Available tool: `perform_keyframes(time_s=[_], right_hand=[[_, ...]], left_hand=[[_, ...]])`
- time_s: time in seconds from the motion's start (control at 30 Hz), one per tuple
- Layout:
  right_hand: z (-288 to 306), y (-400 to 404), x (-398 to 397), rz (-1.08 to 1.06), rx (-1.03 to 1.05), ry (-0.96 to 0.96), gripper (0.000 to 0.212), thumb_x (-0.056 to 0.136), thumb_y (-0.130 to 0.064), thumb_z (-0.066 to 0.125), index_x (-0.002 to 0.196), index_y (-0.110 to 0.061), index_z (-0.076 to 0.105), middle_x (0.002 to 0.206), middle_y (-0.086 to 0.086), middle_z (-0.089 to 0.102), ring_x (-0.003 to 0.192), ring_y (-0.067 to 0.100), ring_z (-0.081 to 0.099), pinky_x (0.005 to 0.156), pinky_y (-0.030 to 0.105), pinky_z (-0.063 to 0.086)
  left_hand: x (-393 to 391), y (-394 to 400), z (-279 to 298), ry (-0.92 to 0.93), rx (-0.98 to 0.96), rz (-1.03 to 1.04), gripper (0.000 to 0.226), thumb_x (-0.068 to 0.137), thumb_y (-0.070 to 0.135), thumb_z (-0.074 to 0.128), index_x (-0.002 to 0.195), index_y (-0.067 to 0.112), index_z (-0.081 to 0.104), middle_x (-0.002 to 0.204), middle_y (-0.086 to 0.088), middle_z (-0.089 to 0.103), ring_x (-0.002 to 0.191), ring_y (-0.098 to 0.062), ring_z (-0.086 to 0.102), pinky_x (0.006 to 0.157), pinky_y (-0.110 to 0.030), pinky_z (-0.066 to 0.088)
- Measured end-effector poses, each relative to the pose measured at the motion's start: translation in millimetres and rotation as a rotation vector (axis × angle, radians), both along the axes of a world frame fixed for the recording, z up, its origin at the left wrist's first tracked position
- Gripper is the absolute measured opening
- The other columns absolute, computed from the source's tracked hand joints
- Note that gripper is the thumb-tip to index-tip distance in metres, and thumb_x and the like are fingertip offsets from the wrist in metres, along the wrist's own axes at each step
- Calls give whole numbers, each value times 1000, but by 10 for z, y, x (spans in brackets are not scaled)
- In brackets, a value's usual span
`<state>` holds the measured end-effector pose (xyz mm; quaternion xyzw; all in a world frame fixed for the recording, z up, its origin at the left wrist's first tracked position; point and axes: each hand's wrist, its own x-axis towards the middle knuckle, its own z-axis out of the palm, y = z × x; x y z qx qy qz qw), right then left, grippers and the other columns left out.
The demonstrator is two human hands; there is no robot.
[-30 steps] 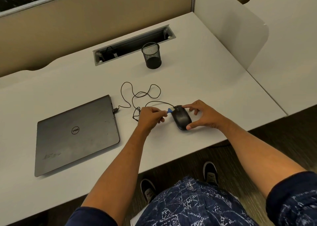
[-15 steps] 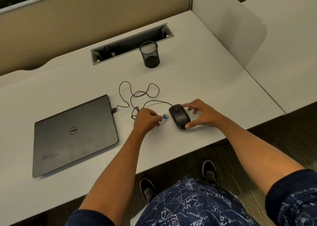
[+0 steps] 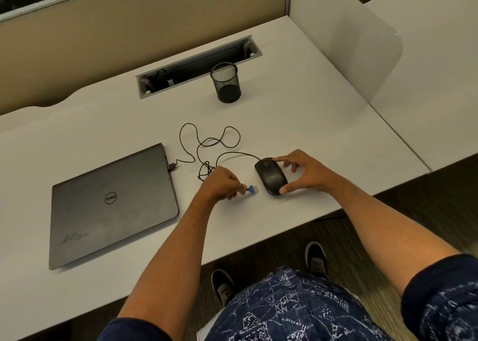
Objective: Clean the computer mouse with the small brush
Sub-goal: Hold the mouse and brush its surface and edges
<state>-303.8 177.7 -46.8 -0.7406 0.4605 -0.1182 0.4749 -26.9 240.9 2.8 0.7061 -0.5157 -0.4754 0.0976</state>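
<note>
A black wired computer mouse (image 3: 271, 175) lies on the white desk (image 3: 310, 123) near its front edge. My right hand (image 3: 306, 172) grips it from the right, index finger on its far end and thumb at its near end. My left hand (image 3: 222, 183) is closed on a small blue brush (image 3: 251, 189) whose pale bristles point right. The brush tip hangs a short way left of the mouse and does not touch it. The mouse's black cable (image 3: 207, 144) loops across the desk behind my left hand.
A closed grey laptop (image 3: 111, 206) lies on the left with the cable plugged into its side. A black mesh pen cup (image 3: 225, 82) stands in front of an open cable tray (image 3: 196, 66). A white divider panel (image 3: 349, 45) rises on the right.
My left hand has drawn the brush back from the mouse's far end, leftward and toward me, so it is now clear of the mouse. My right hand keeps its grip.
</note>
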Motion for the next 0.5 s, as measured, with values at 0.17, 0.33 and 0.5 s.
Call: perform_keyframes(time_s=[0.17,0.33,0.5], right_hand=[[0,-7,-3,1,7,4,90,60,-41,96,138,-47,53,120,-10,51,105,10,54,86,22,45],[12,-7,-1,-6,-2,-3,91,58,-41,97,139,-44,55,120,-6,52,103,12,54,85,19,44],[15,-6,3,0,2,22,93,59,-43,96,141,-44,54,121,-8,52,103,10,53,84,20,44]], left_hand=[[105,-20,117,177,-13,112,19,91,25,76,91,8,83,64,-6,63,53,-9,52,52,-19,37],[-29,-9,92,240,-161,231,23,93,26,74,93,4,82,64,-5,66,51,-7,56,50,-15,41],[-145,-17,25,159,-107,149,24,91,24,76,93,1,81,66,-8,67,53,-11,57,49,-14,44]])
